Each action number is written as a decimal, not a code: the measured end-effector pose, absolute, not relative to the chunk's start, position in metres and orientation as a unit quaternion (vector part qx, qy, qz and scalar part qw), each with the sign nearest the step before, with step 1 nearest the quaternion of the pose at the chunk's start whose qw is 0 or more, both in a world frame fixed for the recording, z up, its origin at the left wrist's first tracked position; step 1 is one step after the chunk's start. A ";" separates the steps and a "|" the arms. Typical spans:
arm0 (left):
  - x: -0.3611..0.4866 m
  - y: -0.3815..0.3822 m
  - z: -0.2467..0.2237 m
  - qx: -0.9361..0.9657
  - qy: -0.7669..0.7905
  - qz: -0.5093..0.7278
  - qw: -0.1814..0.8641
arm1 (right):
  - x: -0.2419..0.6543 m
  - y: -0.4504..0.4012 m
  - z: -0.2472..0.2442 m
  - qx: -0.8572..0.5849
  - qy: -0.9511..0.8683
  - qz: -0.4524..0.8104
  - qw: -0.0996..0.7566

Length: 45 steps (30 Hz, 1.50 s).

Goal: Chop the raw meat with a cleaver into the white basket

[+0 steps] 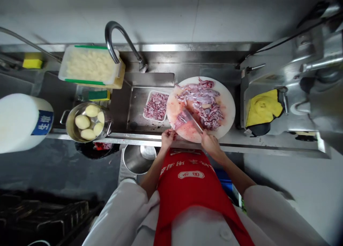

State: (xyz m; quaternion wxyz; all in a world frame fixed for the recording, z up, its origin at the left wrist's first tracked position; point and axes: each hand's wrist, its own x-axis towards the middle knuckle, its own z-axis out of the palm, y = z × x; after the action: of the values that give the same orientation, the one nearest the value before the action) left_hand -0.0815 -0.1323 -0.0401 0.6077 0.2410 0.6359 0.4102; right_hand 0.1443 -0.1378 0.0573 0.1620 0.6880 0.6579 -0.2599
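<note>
A round white cutting board (227, 112), stained pink, lies on the steel counter. Skinned meat pieces (205, 96) are heaped over its back and right side. My right hand (210, 143) grips the handle of a cleaver (192, 120), whose blade points back and left over the board, beside a small piece of meat (180, 119). My left hand (168, 137) is at the board's front left edge, fingers pinched together on something too small to make out, perhaps an end of the meat. A white basket of chopped meat (156, 106) sits in the sink left of the board.
A steel pot with peeled potatoes (82, 122) stands left of the sink (136, 96). Behind it are a sponge (99, 95) and a lidded container (89, 65). The faucet (125, 38) arches at the back. A machine with a yellow cloth (264, 108) stands right.
</note>
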 end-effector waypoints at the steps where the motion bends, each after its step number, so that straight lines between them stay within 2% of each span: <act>1: -0.083 -0.134 -0.045 0.253 0.639 0.420 0.593 | 0.146 -0.135 0.055 0.698 0.650 -0.251 0.166; 7: -0.088 -0.140 -0.063 0.251 0.643 0.474 0.546 | 0.157 -0.122 0.065 0.701 0.658 -0.225 0.160; 12: -0.091 -0.141 -0.060 0.211 0.616 0.479 0.588 | 0.141 -0.104 0.100 0.714 0.681 -0.153 0.058; 15: -0.095 -0.143 -0.056 0.185 0.597 0.488 0.610 | 0.128 -0.099 0.099 0.722 0.677 -0.140 0.004; 16: -0.097 -0.144 -0.055 0.178 0.594 0.490 0.614 | 0.126 -0.099 0.094 0.723 0.674 -0.151 0.014; 21: -0.104 -0.145 -0.056 0.155 0.584 0.495 0.624 | 0.138 -0.096 0.083 0.674 0.675 -0.250 0.164; 27: -0.110 -0.147 -0.065 0.115 0.564 0.513 0.636 | 0.119 -0.093 0.102 0.711 0.684 -0.156 0.053; 31: -0.111 -0.147 -0.067 0.117 0.561 0.522 0.632 | 0.102 -0.089 0.078 0.681 0.670 -0.252 0.156; 33: -0.112 -0.146 -0.067 0.118 0.560 0.519 0.635 | 0.106 -0.083 0.076 0.653 0.687 -0.264 0.178; 40: -0.115 -0.144 -0.070 0.106 0.555 0.503 0.654 | 0.087 -0.086 0.102 0.693 0.702 -0.155 0.055; 45: -0.116 -0.144 -0.072 0.095 0.553 0.507 0.654 | 0.067 -0.087 0.069 0.654 0.689 -0.259 0.175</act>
State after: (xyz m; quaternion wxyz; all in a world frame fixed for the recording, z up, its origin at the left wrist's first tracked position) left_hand -0.1165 -0.1440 -0.0719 0.6544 0.0951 0.5531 0.5068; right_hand 0.0675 -0.0874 0.0686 0.1750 0.6541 0.6889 -0.2585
